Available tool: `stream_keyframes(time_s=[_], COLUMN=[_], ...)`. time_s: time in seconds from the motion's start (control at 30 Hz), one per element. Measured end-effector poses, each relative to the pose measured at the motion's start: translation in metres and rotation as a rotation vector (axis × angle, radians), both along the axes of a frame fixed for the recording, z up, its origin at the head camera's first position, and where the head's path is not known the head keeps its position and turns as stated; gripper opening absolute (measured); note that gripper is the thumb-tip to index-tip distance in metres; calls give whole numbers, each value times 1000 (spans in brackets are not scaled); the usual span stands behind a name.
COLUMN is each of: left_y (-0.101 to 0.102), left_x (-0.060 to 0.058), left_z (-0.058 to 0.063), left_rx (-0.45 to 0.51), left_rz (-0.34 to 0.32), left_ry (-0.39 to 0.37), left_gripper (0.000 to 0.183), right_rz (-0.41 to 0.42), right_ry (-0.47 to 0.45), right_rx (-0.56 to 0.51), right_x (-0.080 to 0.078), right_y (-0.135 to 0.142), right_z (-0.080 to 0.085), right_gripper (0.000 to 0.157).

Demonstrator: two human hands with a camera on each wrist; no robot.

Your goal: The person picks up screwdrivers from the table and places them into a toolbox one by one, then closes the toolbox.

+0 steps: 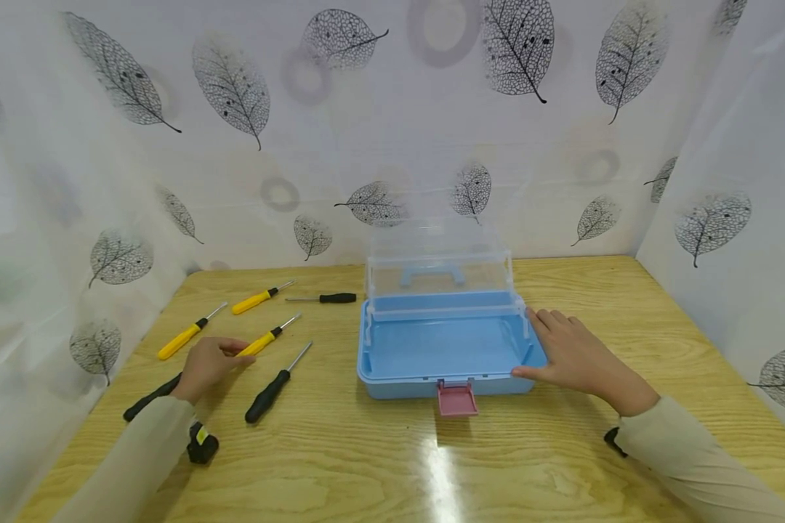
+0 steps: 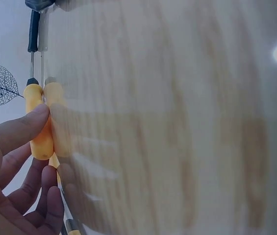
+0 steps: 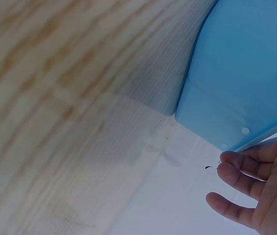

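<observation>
Yellow screwdriver (image 1: pixel 264 341), one: is lying left of the blue box (image 1: pixel 399 390); left hand (image 1: pixel 211 365) is pinching its handle's near end. Right hand (image 1: pixel 572 359): unclenched, is resting against the box's right side. Handling, likely best: keeping the pinch firm, clearing the neighbouring black screwdriver (image 1: pixel 270 396).

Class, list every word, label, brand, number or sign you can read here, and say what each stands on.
No readable text anywhere.
Yellow label on the black left-wrist camera: any print too small to read.
Yellow-handled screwdriver in the left hand and blue toolbox: no lettering visible.
</observation>
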State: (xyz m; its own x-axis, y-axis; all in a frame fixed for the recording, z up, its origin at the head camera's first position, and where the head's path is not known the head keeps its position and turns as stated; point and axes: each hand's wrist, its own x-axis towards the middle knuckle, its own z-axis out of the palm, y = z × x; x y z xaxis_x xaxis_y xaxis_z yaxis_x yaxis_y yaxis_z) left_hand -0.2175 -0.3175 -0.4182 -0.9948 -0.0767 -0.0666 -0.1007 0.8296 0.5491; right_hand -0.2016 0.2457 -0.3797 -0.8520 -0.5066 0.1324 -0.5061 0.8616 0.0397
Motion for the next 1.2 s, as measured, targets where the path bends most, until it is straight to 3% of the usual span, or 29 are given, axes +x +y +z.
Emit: stream_keyframes(time_s=[0.7, 1.2], left_y=[2, 7], left_x=[3, 8], left_z=[3, 9], left_rx=[10, 19], left_rz=[60, 77], left_ry=[-6, 97], left_gripper=[37, 40], right_rz=[-1, -2], right_ry=[-8, -8], right_rx=[-5, -3], right_x=[1, 0], right_y=[-1, -1], right_z=[1, 0], right_gripper=[104, 103])
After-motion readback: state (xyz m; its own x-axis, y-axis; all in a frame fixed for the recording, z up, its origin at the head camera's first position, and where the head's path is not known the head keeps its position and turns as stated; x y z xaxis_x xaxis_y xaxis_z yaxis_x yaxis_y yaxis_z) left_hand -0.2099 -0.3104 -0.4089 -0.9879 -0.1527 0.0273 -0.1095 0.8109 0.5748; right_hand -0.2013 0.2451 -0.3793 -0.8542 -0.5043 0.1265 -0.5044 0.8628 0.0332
